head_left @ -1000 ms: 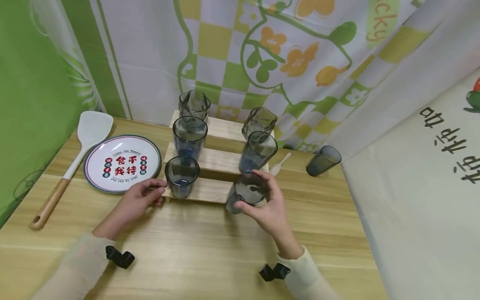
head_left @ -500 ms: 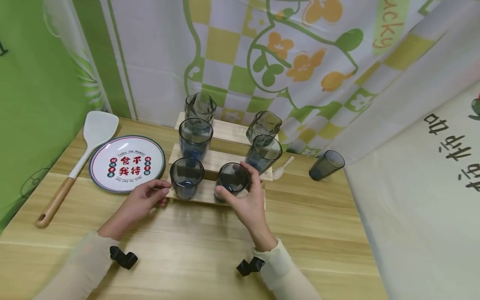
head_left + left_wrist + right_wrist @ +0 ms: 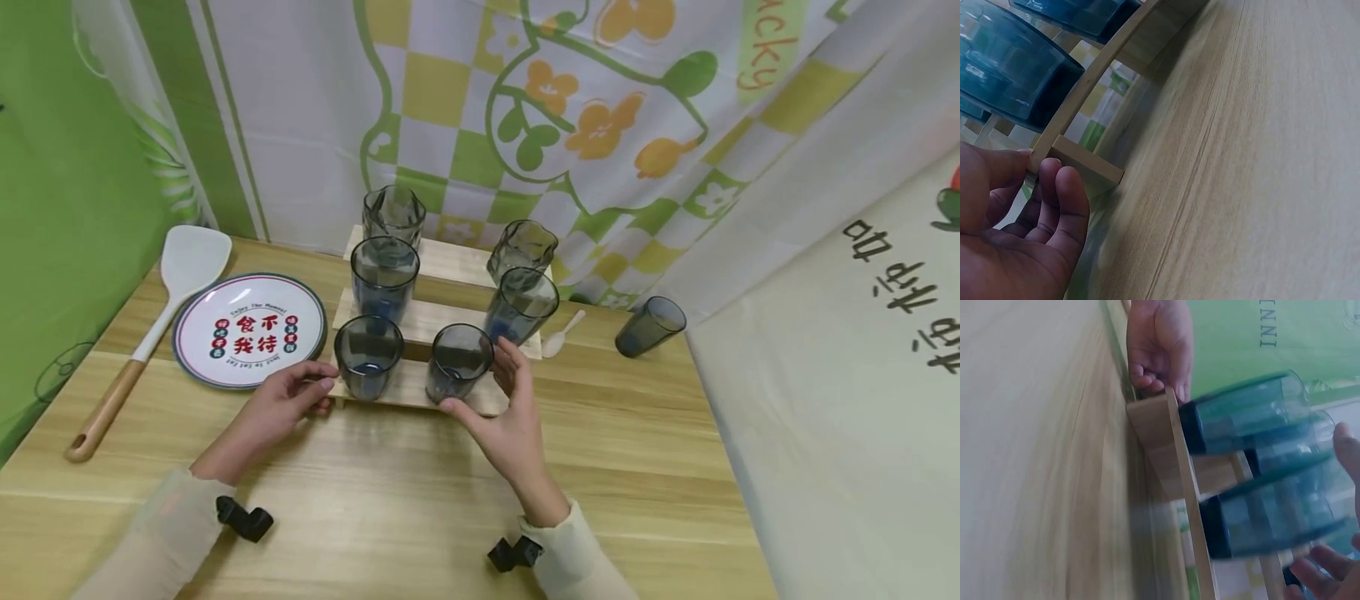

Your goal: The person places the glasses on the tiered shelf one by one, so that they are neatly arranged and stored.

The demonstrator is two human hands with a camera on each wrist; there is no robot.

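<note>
A three-step wooden rack [image 3: 416,383] carries smoky blue-grey drinking glasses in two columns. My left hand [image 3: 283,402] pinches the left end of its lowest step, thumb against fingers in the left wrist view. On that step stand a left glass [image 3: 367,358] and a right glass [image 3: 459,362], both upright. My right hand [image 3: 510,425] is spread around the right glass, thumb near its front and fingers off to its right side. In the right wrist view this glass [image 3: 1266,512] has its base on the step, with the fingers [image 3: 1319,569] loosely apart from it.
Two glasses fill the middle step, and two wavy glasses [image 3: 393,215] the top one. Another glass [image 3: 650,326] stands on the table at right, near a small white spoon [image 3: 562,335]. A printed plate [image 3: 249,367] and a white spatula [image 3: 197,254] lie left.
My right hand carried the glass leftward and back onto the lowest step, beside the left glass, then loosened its fingers and drew slightly away. My left hand stays at the rack's end.
</note>
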